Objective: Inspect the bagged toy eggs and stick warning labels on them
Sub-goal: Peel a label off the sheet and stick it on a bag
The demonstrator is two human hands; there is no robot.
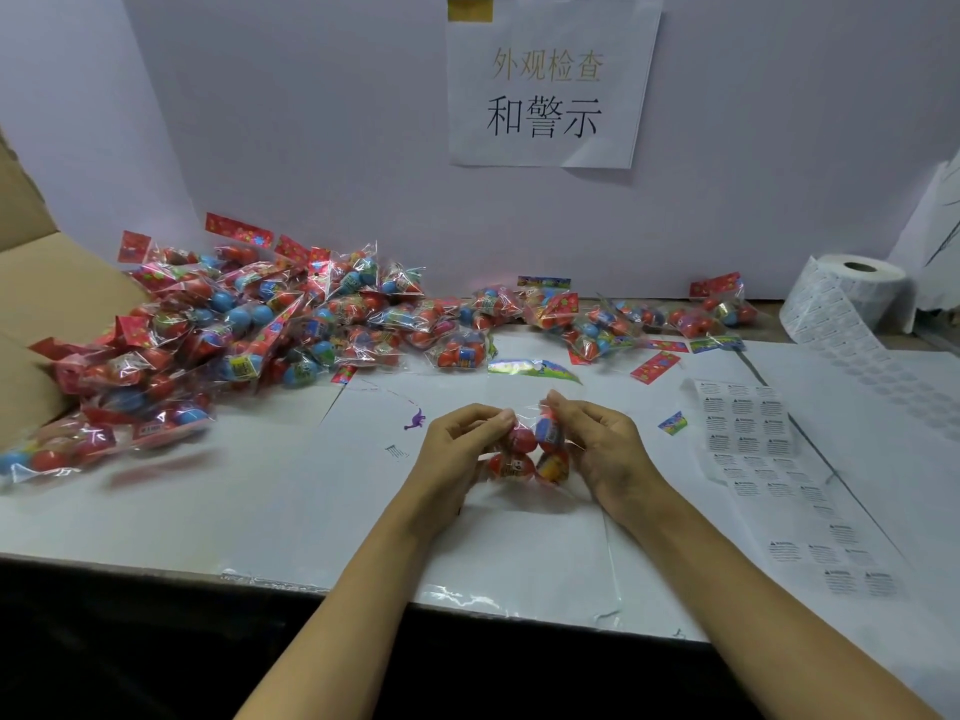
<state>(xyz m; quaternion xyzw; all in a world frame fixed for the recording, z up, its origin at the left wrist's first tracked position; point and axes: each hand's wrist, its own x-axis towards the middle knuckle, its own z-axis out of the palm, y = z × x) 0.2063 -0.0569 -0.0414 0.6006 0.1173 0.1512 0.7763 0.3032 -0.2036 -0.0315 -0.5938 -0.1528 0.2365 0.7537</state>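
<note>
Bag of toy eggs (531,449): clear, crinkled, mostly red eggs inside; I see it raised over the white table (260,511), left hand (457,449) and right hand (602,449) pinching its sides.

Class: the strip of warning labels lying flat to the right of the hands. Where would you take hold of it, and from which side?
Probably pinch the label strip at its curled-up far corner, coming from the left with the right hand. The rest lies flat on the table, leaving fingers little to get under.
</note>
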